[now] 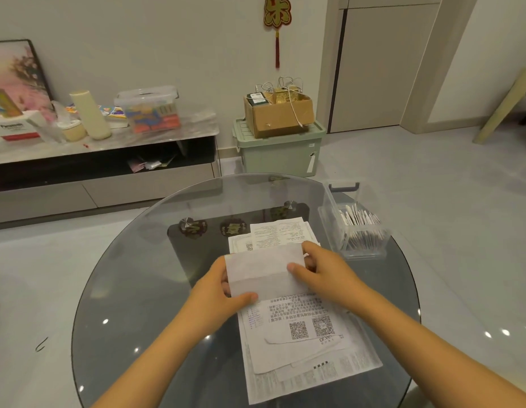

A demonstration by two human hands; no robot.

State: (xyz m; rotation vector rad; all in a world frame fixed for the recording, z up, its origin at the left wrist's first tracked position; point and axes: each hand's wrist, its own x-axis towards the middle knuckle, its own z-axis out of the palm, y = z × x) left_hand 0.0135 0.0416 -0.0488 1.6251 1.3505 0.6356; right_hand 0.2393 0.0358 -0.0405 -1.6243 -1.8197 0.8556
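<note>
Both forearms come in from the near edge and converge over the middle of the round glass table (pixel 132 290). The left hand (pixel 214 290) is palm-in on the left edge of the folded white sheet (pixel 264 269), thumb flat on top at the sheet's near-left corner, the other fingers tucked under and mostly hidden. The right hand (pixel 326 272) is on the right edge, thumb pressed on top about mid-height, index finger curled over the far-right corner, remaining fingers behind the paper. So both hands pinch the sheet, thumb above and fingers below, narrow grip. The sheet sits between the two hands, blank side up, a horizontal crease across its middle, far half tilted up slightly; whether the near edge touches the papers below cannot be told. Directly under and nearer lies the near pile of printed sheets (pixel 303 348), QR codes showing, text upside down. Just beyond the held sheet is the far pile of papers (pixel 279 231), partly covered by it. To the far right stands a clear plastic box (pixel 370 251) with white packets upright inside, apart from both hands.
</note>
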